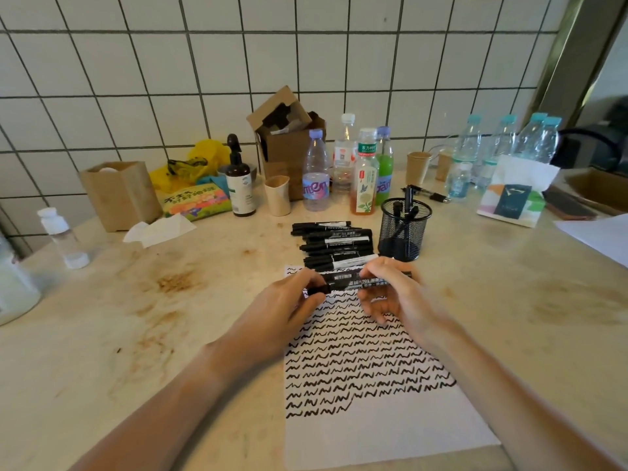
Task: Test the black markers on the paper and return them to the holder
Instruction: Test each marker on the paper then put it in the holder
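A black marker [343, 282] lies level between both hands, just above the top of the paper. My left hand [289, 300] pinches its cap end and my right hand [390, 290] grips the barrel. The white paper [384, 433] carries many rows of black squiggles. A pile of several black markers [333, 243] lies past the paper's far edge. To the right of the pile stands a black mesh holder [404, 232] with a few markers upright in it.
Bottles [316, 171], paper cups [278, 195], a brown pump bottle [239, 178] and a cardboard box [285, 137] line the tiled wall. A tissue pack [513, 195] and water bottles [503, 144] stand at the right, a small white bottle [63, 237] at the left.
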